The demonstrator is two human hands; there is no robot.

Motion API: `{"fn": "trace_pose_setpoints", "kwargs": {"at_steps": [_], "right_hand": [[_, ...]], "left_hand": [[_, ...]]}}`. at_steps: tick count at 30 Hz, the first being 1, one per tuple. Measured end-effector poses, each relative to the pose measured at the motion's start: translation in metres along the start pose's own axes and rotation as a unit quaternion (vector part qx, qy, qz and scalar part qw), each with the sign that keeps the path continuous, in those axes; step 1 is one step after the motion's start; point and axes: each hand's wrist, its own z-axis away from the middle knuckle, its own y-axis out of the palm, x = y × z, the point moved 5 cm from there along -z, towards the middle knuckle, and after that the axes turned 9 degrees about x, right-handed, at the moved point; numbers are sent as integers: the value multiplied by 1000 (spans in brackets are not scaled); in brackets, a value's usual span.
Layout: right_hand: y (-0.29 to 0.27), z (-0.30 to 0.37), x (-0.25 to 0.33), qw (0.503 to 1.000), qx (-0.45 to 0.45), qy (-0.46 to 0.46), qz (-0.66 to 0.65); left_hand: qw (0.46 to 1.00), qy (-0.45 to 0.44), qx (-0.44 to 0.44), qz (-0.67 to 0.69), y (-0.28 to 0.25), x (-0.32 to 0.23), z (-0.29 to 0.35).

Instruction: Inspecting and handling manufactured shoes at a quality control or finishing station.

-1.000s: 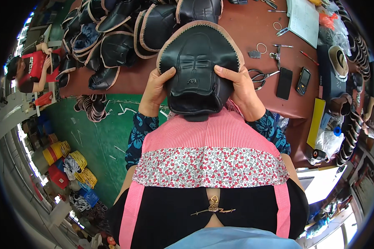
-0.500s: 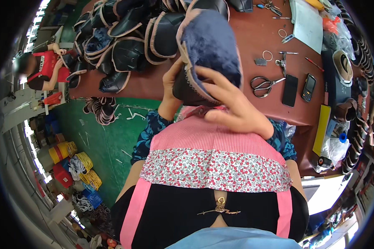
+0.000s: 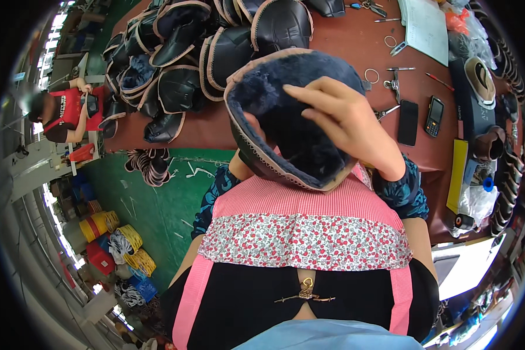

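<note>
One fur-lined shoe is gripped by the part-hidden left hand; the right hand is held half-open over its mouth; a dark box is lettered.

A reddish-brown table bore heaped black shoe uppers at left; toward the right lay white papers, a red pen, partly hidden scissors, a black phone and a keypad handset.

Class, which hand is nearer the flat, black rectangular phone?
Right. The right hand is left of the phone, over the black, fur-lined upper; the left hand is farther left, partly hidden.
</note>
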Motion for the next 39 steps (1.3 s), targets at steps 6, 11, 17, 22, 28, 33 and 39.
{"fn": "trace_pose_setpoints", "kwargs": {"at_steps": [6, 11, 17, 22, 28, 33, 39], "right_hand": [[41, -5, 1, 969, 50, -17, 243], [27, -3, -20, 998, 20, -56, 17], [23, -21, -47, 993, -27, 74, -88], [43, -29, -38, 984, -46, 75, -157], [45, -17, -7, 992, -69, -105, 17], [43, -16, -1, 991, -66, -98, 60], [28, -23, -31, 981, -143, 54, -120]], "left_hand": [[1000, 2, 7, -11, -12, 11, 43], [1000, 10, -2, -6, -7, 8, 33], [1000, 13, 0, -16, 7, -2, 6], [1000, 8, 8, -24, 12, -5, 3], [999, 0, 16, -32, 3, -2, 23], [999, -5, 21, -36, 0, -2, 36], [998, -16, 32, -46, 2, -6, 31]]}}
